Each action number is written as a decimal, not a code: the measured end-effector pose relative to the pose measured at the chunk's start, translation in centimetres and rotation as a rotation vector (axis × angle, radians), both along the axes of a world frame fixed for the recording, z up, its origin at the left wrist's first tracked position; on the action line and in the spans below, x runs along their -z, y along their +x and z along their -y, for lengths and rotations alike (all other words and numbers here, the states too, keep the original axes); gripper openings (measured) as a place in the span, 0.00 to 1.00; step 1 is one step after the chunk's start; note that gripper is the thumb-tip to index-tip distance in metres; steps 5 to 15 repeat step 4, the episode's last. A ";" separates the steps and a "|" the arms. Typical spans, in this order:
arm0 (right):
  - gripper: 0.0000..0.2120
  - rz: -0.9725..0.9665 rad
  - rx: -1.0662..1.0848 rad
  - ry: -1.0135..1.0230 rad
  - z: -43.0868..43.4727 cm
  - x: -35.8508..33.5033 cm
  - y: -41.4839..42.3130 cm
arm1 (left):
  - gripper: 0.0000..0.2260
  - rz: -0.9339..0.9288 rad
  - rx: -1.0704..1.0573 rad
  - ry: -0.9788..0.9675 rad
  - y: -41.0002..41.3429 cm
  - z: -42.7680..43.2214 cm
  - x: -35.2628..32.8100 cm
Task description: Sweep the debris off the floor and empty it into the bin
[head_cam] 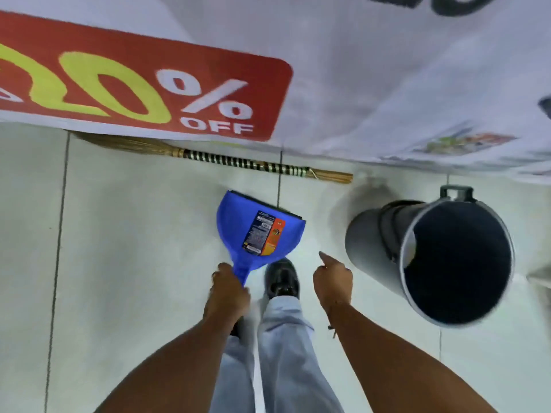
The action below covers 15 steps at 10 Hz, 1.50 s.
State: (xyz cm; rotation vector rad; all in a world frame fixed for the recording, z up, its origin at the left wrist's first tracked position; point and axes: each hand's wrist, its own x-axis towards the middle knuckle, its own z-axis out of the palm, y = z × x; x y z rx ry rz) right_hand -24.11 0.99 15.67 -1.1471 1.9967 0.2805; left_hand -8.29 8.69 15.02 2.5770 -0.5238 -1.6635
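My left hand (228,293) grips the handle of a blue dustpan (256,231), held over the pale tiled floor with its labelled side facing up and its lip pointing away from me. My right hand (332,280) hovers empty just to the right of it, forefinger stretched out and the other fingers loosely curled. A grey round bin (372,234) with a dark inside stands to the right, near that hand. A straw broom (238,163) with a black-and-white banded handle lies flat on the floor beyond the dustpan. No debris shows on the tiles.
A large white banner (343,84) with a red "% OFF" panel (143,84) covers the far side, its edge right above the broom. My black shoe (281,278) and light trousers are below the dustpan. Bare tiles stretch to the left.
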 end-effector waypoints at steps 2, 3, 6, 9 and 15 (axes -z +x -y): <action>0.23 0.031 0.089 -0.039 -1.2 3.0 -2.8 | 0.23 -0.052 0.094 0.025 -6.0 3.0 3.9; 0.23 0.050 0.104 -0.060 -0.8 4.6 -3.6 | 0.25 -0.065 0.083 0.021 -7.8 3.4 5.8; 0.22 0.075 0.111 -0.093 -0.2 5.3 -4.5 | 0.33 -0.075 0.076 -0.067 -9.3 3.2 7.0; 0.22 0.075 0.111 -0.093 -0.2 5.3 -4.5 | 0.33 -0.075 0.076 -0.067 -9.3 3.2 7.0; 0.22 0.075 0.111 -0.093 -0.2 5.3 -4.5 | 0.33 -0.075 0.076 -0.067 -9.3 3.2 7.0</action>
